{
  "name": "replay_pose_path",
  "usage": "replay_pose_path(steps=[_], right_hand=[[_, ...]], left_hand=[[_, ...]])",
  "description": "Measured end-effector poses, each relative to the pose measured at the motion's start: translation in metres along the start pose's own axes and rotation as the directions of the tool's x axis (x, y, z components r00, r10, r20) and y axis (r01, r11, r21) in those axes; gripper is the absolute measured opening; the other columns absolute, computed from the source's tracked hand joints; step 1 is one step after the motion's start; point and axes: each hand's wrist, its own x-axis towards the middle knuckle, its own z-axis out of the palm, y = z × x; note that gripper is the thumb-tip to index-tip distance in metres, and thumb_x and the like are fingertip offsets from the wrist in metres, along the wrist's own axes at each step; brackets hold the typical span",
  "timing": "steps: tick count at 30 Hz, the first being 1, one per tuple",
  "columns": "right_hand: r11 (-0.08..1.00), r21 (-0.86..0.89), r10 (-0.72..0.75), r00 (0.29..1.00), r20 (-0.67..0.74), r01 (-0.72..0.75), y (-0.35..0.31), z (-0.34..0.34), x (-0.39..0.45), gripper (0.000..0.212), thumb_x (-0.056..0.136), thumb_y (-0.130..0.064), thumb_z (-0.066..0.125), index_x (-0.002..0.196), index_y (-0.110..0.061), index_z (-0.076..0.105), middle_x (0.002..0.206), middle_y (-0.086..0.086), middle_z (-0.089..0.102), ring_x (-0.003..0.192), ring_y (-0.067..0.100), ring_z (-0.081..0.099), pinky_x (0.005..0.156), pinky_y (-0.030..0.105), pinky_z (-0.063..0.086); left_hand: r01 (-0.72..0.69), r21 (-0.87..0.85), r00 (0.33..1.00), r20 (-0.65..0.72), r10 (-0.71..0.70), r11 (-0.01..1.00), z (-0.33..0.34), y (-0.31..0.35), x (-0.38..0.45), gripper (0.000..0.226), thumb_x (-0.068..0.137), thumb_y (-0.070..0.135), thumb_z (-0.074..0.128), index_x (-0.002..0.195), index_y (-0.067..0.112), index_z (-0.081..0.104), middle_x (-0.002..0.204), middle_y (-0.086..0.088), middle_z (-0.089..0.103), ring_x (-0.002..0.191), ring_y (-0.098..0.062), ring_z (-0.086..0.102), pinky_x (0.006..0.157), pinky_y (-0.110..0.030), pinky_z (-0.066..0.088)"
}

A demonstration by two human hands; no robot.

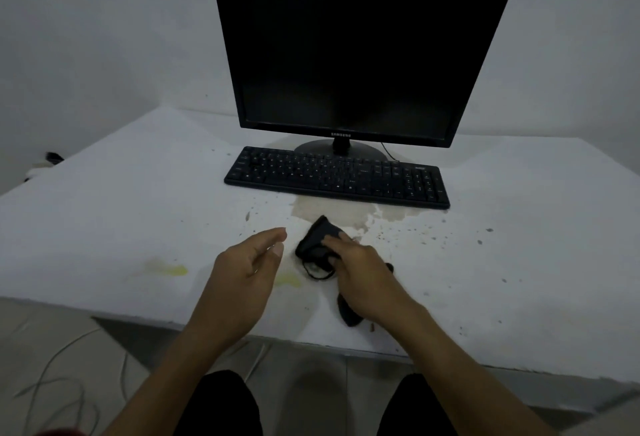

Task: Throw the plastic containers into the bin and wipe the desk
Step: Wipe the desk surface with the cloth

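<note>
A black cloth [313,245] lies bunched on the white desk [138,200], just below a brownish wet stain [346,215] in front of the keyboard. My right hand [360,274] presses down on the cloth and grips it; part of the cloth trails out under my wrist. To the left of the cloth my left hand [247,267] hovers over the desk with fingers apart and nothing in it. Two yellow smears [171,270] mark the desk near the front edge. Dark specks are scattered to the right of the stain. No plastic container or bin is in view.
A black keyboard [337,177] lies behind the stain, with a dark monitor [349,54] on its stand behind it. Thin cables [62,366] run over the floor at the lower left. My knees show below the desk's front edge.
</note>
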Motion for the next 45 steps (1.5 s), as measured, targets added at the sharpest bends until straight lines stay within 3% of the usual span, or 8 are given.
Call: replay_pose_path(steps=[8,14,19,28,31,34,40,45], right_hand=[[0.973,-0.215,-0.076,0.995,0.069,0.090,0.015,-0.004,0.014,0.055,0.091,0.005,0.041,0.141,-0.016,0.036,0.154,0.002,0.024,0.143,0.025,0.012,0.116,0.035,0.009],[0.923,-0.328,-0.170,0.978,0.122,0.202,0.051,-0.038,-0.023,0.065,0.086,0.008,0.040,0.144,-0.020,0.031,0.154,-0.004,0.021,0.144,0.014,0.011,0.119,0.041,0.008],[0.980,-0.201,0.004,0.999,0.034,0.003,0.055,-0.033,0.018,0.051,0.094,0.000,0.036,0.141,-0.018,0.037,0.153,0.000,0.026,0.144,0.023,0.011,0.118,0.039,0.011],[0.901,-0.219,-0.323,0.917,0.235,0.374,0.046,-0.041,-0.069,0.058,0.083,-0.001,0.049,0.138,-0.019,0.041,0.147,-0.008,0.035,0.142,0.013,0.019,0.115,0.041,0.013],[0.941,-0.246,-0.198,0.967,0.162,0.234,0.062,-0.061,-0.059,0.065,0.079,0.009,0.041,0.137,-0.018,0.043,0.146,-0.010,0.033,0.140,0.008,0.016,0.117,0.039,0.014],[0.986,-0.163,-0.005,0.995,0.096,0.020,0.063,-0.061,-0.027,0.056,0.089,0.009,0.036,0.140,-0.013,0.039,0.151,-0.004,0.027,0.141,0.008,0.009,0.119,0.035,0.008],[0.997,-0.073,-0.013,0.999,0.034,0.015,0.024,-0.017,0.001,0.044,0.095,-0.002,0.040,0.138,-0.011,0.042,0.149,0.003,0.035,0.141,0.023,0.022,0.114,0.030,0.017],[0.903,0.420,0.192,0.961,-0.200,-0.094,-0.015,-0.006,0.008,0.031,0.098,-0.012,0.038,0.123,-0.014,0.056,0.099,-0.003,0.060,0.083,0.003,0.053,0.071,0.007,0.040]], left_hand=[[-0.041,0.042,0.999,-0.010,0.042,0.998,0.007,-0.001,-0.015,0.030,0.095,0.023,0.047,0.123,0.022,0.059,0.122,0.015,0.057,0.111,0.010,0.049,0.090,0.003,0.031],[-0.222,0.375,0.972,0.011,0.235,0.900,0.009,-0.037,-0.020,0.042,0.094,0.024,0.037,0.125,0.004,0.057,0.130,-0.001,0.052,0.126,-0.012,0.043,0.108,-0.017,0.028],[-0.219,0.449,0.969,-0.007,0.249,0.866,0.007,-0.049,-0.017,0.044,0.092,0.020,0.033,0.121,-0.002,0.058,0.123,-0.014,0.060,0.123,-0.023,0.049,0.103,-0.035,0.037],[-0.183,0.512,0.972,-0.035,0.233,0.839,0.010,-0.053,-0.018,0.048,0.091,0.024,0.029,0.118,-0.004,0.059,0.120,-0.017,0.061,0.117,-0.030,0.054,0.099,-0.037,0.040],[-0.186,0.517,0.970,-0.036,0.239,0.835,0.012,-0.053,-0.018,0.047,0.091,0.022,0.030,0.117,-0.004,0.059,0.117,-0.018,0.062,0.113,-0.032,0.057,0.098,-0.038,0.040],[-0.188,0.517,0.968,-0.046,0.247,0.835,0.013,-0.053,-0.018,0.047,0.091,0.021,0.030,0.117,-0.006,0.059,0.115,-0.019,0.062,0.111,-0.034,0.058,0.098,-0.039,0.040],[-0.202,0.505,0.969,-0.024,0.247,0.839,0.013,-0.052,-0.019,0.046,0.092,0.021,0.030,0.118,-0.005,0.057,0.116,-0.017,0.062,0.111,-0.028,0.056,0.102,-0.028,0.037],[-0.206,0.320,0.964,-0.094,0.247,0.925,0.006,-0.038,-0.018,0.038,0.093,0.018,0.037,0.114,-0.002,0.062,0.112,-0.012,0.065,0.103,-0.018,0.059,0.094,-0.017,0.040]])
